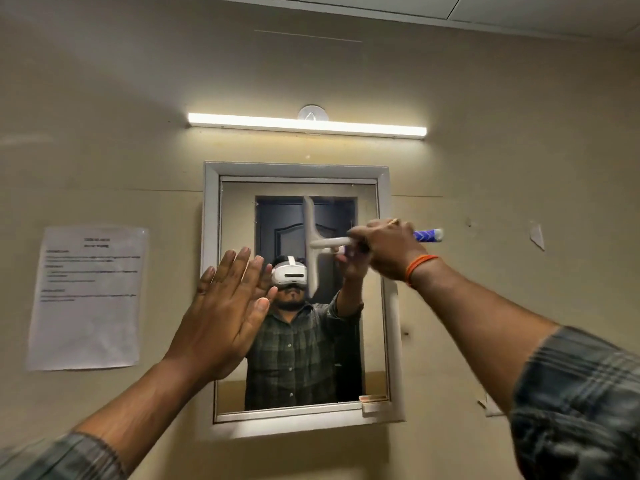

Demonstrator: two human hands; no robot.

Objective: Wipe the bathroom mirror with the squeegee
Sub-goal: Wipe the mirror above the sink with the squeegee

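Observation:
A white-framed bathroom mirror (367,341) hangs on the beige wall and reflects a person in a plaid shirt and a headset. My right hand (388,251) grips the blue-and-white handle of a white squeegee (311,237). Its blade stands vertical against the glass in the upper middle of the mirror. My left hand (225,317) is open with flat, spread fingers, raised against the mirror's left side, covering part of the left frame. An orange band circles my right wrist.
A lit tube light (306,125) runs above the mirror. A printed paper notice (88,297) is stuck on the wall to the left. A small torn paper scrap (537,235) sits on the wall at right.

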